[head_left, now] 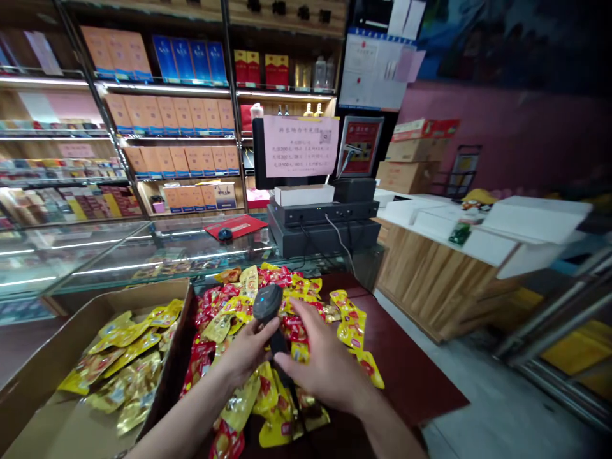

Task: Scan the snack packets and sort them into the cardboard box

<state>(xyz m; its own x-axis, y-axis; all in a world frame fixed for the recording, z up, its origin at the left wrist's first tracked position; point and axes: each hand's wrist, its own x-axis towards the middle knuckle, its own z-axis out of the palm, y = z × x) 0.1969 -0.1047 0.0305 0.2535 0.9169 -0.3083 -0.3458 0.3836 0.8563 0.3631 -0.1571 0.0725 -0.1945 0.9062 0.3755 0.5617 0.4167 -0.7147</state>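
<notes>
A dark handheld scanner point(268, 303) with a small blue light is above a pile of red, yellow and gold snack packets point(277, 408) on a dark red table. My left hand point(248, 352) has its thumb and fingers closed on the scanner just below its head. My right hand point(318, 360) is beside the scanner's handle on the right, fingers spread, its thumb close to the handle. An open cardboard box point(29, 376) at the left holds several yellow and gold packets point(129, 354).
Behind the pile are a glass counter point(115, 255), a red mat point(251, 224) with a mouse point(224, 234), and a black register point(325, 237) with a cable. White boxes point(533, 217) sit on a wooden counter at right. Stocked shelves line the back.
</notes>
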